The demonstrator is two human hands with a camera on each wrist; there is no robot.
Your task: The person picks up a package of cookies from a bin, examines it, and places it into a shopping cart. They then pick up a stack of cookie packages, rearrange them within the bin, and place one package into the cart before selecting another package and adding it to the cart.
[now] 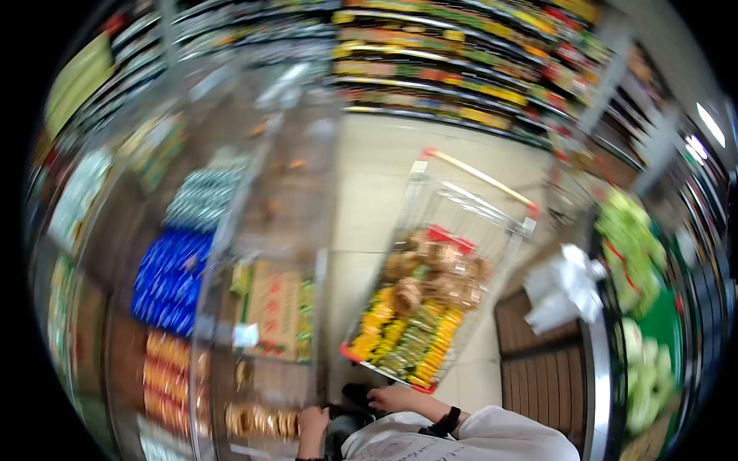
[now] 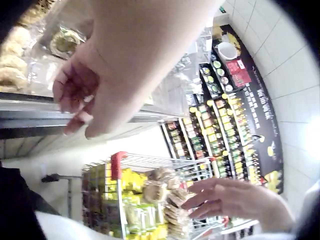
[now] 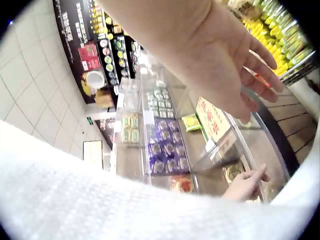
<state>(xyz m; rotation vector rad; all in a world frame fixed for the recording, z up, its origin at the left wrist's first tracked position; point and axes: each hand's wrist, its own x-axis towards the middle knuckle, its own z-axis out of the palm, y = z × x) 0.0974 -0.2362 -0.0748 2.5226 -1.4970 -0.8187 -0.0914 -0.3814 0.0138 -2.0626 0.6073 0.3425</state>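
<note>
Open floor [image 1: 355, 253] runs between counter [image 1: 298, 184] and cart [image 1: 482, 183]; a lengthwise divider [image 1: 221, 240] blocks leftward reach.

Blue packets [image 1: 173, 280] to the left on my head feed, a tan sign [image 1: 278, 307] lettered in red, a white bag [image 1: 567, 290] by a slatted brown stand [image 1: 542, 380], leafy green vegetables [image 1: 630, 246] farther right, stocked shelves [image 1: 446, 58] I see beyond

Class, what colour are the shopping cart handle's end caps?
Red end caps, best seen in the head view.

A white printed top [image 1: 507, 436] and black wristband [image 1: 443, 424] are worn.
</note>
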